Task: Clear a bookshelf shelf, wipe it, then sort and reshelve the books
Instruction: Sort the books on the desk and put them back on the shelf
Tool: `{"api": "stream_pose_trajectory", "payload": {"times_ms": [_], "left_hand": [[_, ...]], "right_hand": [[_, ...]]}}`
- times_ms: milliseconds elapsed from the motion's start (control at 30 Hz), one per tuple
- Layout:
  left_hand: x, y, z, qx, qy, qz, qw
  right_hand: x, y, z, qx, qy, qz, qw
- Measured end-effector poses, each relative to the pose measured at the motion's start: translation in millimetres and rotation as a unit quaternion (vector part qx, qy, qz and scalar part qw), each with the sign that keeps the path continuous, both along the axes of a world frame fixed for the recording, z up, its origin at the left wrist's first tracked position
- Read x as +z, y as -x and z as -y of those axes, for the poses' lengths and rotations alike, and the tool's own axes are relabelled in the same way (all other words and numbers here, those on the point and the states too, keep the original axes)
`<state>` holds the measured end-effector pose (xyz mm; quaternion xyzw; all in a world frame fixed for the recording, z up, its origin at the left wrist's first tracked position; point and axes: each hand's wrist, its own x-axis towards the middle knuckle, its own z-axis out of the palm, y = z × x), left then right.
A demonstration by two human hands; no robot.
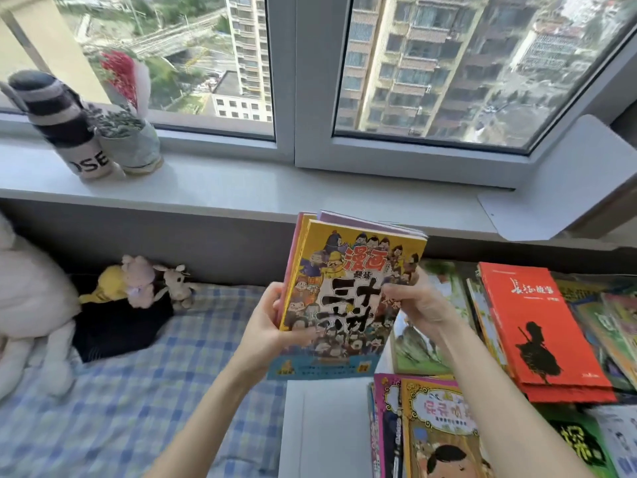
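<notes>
I hold a small stack of comic books (348,288) upright in front of me; the front one has a yellow cover crowded with cartoon figures. My left hand (272,326) grips the stack's left edge, thumb on the cover. My right hand (418,301) grips its right edge, fingers curled round it. More books lie spread on the right: a red book with a black silhouette (537,329) on a pile, a yellow-framed picture book (444,429) near the bottom, green-covered ones (418,350) under my right arm.
A bed with a blue checked sheet (113,401) fills the lower left, with plush toys (144,284) and a black cushion (117,326). A white windowsill (241,188) carries a striped bottle (65,125) and a potted plant (131,143). A white surface (324,426) lies below the stack.
</notes>
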<state>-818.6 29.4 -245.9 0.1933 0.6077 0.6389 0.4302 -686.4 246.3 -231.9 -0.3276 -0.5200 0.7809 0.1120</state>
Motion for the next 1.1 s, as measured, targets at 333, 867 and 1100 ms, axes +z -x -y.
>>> {"api": "stream_pose_trajectory", "payload": {"times_ms": [333, 867, 1100], "left_hand": [[-42.8, 14.7, -36.0, 0.02, 0.071, -0.046, 0.996], [26.7, 6.8, -36.2, 0.05, -0.048, -0.034, 0.997], [21.3, -1.2, -52.0, 0.164, -0.02, -0.024, 0.986]], "right_hand": [[-27.1, -8.5, 26.2, -0.051, -0.132, 0.03, 0.989], [18.2, -8.8, 23.2, -0.069, -0.15, -0.009, 0.986], [13.4, 11.1, 31.3, -0.185, -0.17, 0.011, 0.968]]}}
